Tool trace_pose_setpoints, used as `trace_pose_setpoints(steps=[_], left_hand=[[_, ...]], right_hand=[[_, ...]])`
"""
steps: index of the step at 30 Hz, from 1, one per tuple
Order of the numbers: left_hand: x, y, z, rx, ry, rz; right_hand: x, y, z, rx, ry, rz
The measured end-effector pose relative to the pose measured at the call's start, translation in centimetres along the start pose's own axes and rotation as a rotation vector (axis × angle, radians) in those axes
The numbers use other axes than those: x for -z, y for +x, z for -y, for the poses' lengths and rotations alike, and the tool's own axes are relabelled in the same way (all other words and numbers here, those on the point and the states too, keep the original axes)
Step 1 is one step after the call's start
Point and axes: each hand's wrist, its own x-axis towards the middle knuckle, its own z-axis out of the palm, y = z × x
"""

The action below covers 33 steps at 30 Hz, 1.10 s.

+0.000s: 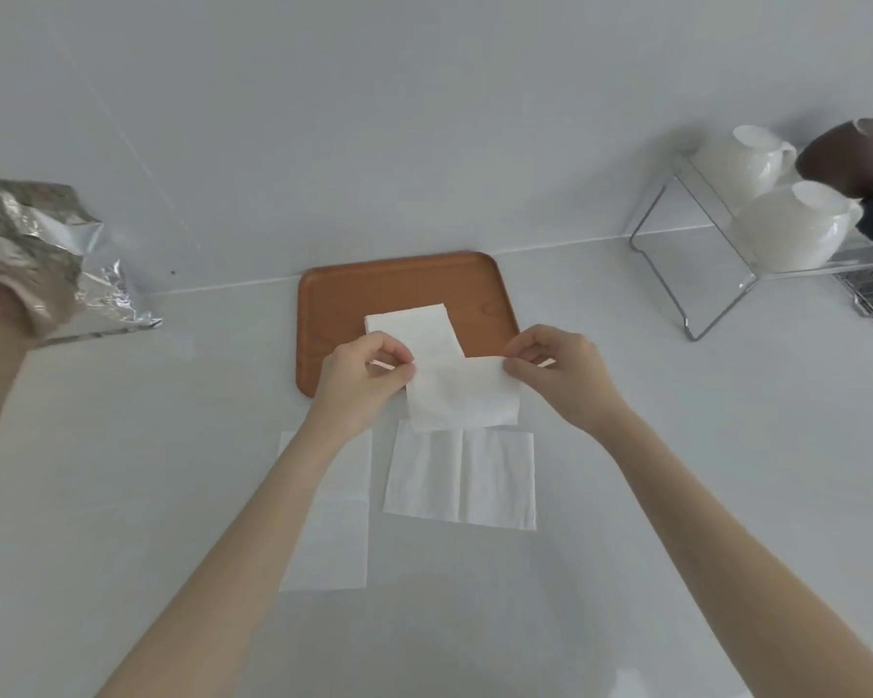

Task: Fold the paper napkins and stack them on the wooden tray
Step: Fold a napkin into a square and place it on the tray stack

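Head view: a person stands at a white counter (676, 445) with both bare arms reaching forward over it
Left hand (361, 372): fingers pinched narrow on the upper left corner of a folded napkin
Right hand (555, 367): fingers pinched narrow on the upper right corner of the same napkin
Held napkin (462, 395): hanging from both pinches, over the near edge of the tray, lower edge free and above the flat napkins
Tray (333, 314): wooden, lying flat against the back wall, with one folded napkin (414, 327) already resting on it
Flat napkins: one (459, 478) lies unfolded just below the held one, another (323, 526) lies beside it, partly hidden by the left forearm
Side items: crumpled foil bag (46, 254) far left, wire rack (701, 254) with white cups (792, 229) far right, both well apart from the work
Step in hand: judged to be carrying the folded napkin to the stack
Doing it well: keep both pinches light and level so the fold does not open, line its edges up with the napkin on the tray, lower the free edge first, then release both corners together
Risk: thin paper may tear or slide askew if pulled taut
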Motion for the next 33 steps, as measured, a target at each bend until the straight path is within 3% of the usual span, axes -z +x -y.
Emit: trace_pose_setpoints(steps=[10, 17, 23, 33], left_hand=[[3.5, 6.5, 1.8, 0.065, -0.022, -0.173], [2.9, 10.9, 5.0, 0.157, 0.047, -0.174], [1.3, 12.8, 7.4, 0.202, 0.14, -0.142], [0.8, 13.3, 8.3, 0.16, 0.24, -0.176]], right_hand=[[-3.9, 9.8, 2.0, 0.025, 0.04, 0.131], [-6.2, 14.7, -0.8, -0.073, 0.035, 0.179], [-7.8, 16.2, -3.9, -0.185, -0.044, 0.144], [-9.0, 16.3, -4.5, -0.115, -0.138, 0.035]])
